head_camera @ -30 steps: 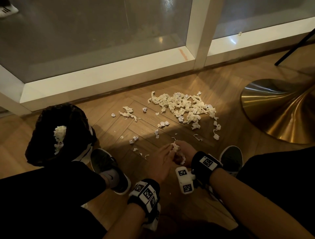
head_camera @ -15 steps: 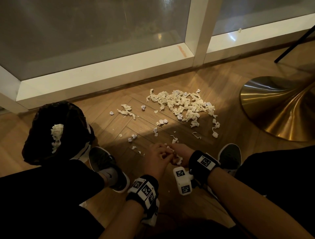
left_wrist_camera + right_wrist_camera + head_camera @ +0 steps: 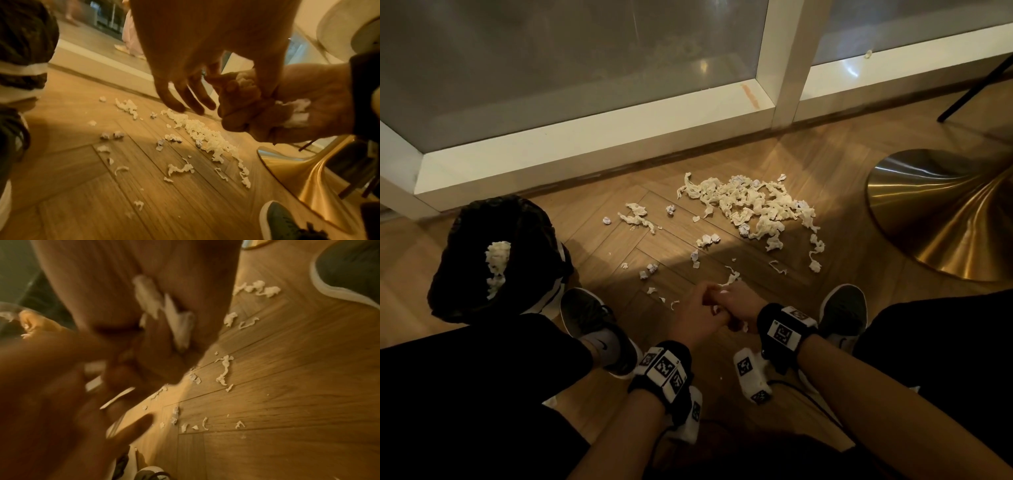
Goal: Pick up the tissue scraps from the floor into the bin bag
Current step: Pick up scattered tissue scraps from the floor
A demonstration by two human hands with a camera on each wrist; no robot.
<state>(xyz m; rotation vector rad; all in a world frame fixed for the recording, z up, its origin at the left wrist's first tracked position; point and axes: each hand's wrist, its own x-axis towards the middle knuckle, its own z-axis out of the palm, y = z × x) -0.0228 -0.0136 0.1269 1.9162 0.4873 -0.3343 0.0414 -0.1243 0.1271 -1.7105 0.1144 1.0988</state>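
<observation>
Torn white tissue scraps (image 3: 750, 205) lie in a loose heap on the wooden floor, with smaller bits (image 3: 650, 269) scattered nearer me. The black bin bag (image 3: 524, 233) stands open at the left with tissue inside it. Both hands meet low over the floor between my shoes. My right hand (image 3: 736, 308) is curled round a wad of scraps (image 3: 296, 113). My left hand (image 3: 709, 298) pinches at that wad with thumb and forefinger (image 3: 265, 78), while its other fingers (image 3: 180, 100) hang loose. A thin strand (image 3: 180, 168) lies on the floor just beyond the hands.
A brass table base (image 3: 945, 212) flares across the floor at the right, close to the heap. A white window frame (image 3: 585, 150) runs along the back. My shoes (image 3: 592, 318) (image 3: 842, 311) flank the hands. A dark leg (image 3: 976, 89) slants at the far right.
The left hand has lifted off the floor and closed in against the right hand. Both hands have drawn back slightly toward me.
</observation>
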